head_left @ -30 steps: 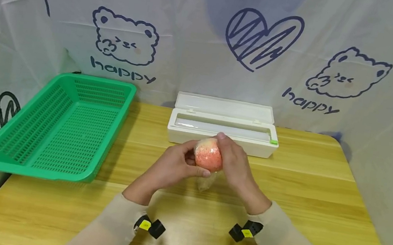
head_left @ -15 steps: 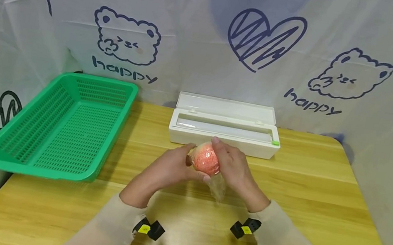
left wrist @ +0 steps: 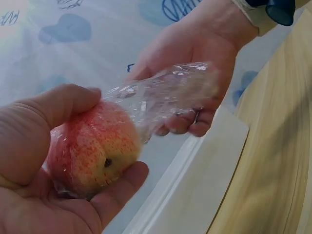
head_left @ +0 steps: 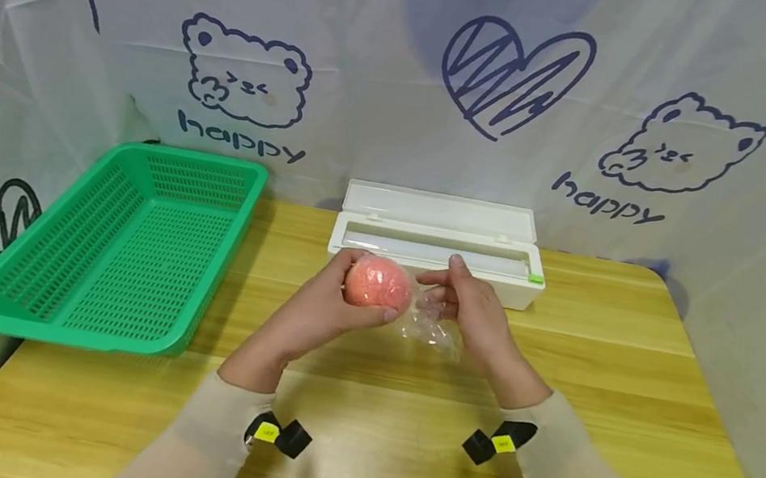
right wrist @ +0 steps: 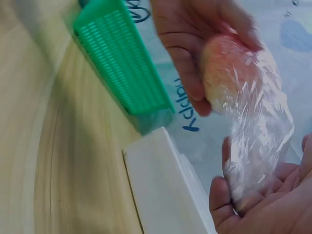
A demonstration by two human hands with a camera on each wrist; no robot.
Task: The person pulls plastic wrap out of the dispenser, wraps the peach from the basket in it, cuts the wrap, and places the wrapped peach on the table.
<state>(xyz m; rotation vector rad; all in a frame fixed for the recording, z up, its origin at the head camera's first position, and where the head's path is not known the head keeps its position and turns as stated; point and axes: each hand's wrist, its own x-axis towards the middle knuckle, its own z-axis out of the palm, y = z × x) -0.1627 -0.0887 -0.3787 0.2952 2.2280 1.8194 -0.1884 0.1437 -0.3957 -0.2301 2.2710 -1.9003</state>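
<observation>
A round red-and-yellow fruit (head_left: 378, 283) with a small dark spot is covered in clear plastic wrap. My left hand (head_left: 323, 300) grips it between the thumb and fingers, above the table. The loose tail of the plastic wrap (left wrist: 170, 92) stretches from the fruit toward my right hand (head_left: 483, 314). In the right wrist view that tail lies against the fingers and palm of the right hand (right wrist: 273, 204), whose fingers are loosely bent and do not clearly pinch it. Behind both hands stands a white wrap dispenser (head_left: 436, 277) with its lid up and a roll inside.
A green plastic basket (head_left: 211, 280) with slotted walls stands at the left of the wooden table (head_left: 605, 434). White cloth (head_left: 378, 67) with blue drawings hangs behind and at both sides. The dispenser sits near the table's back edge.
The left hand has moved left and turned with the fruit. My right hand has come off the fruit and moved right, and the wrap's tail now spreads out between the hands.
</observation>
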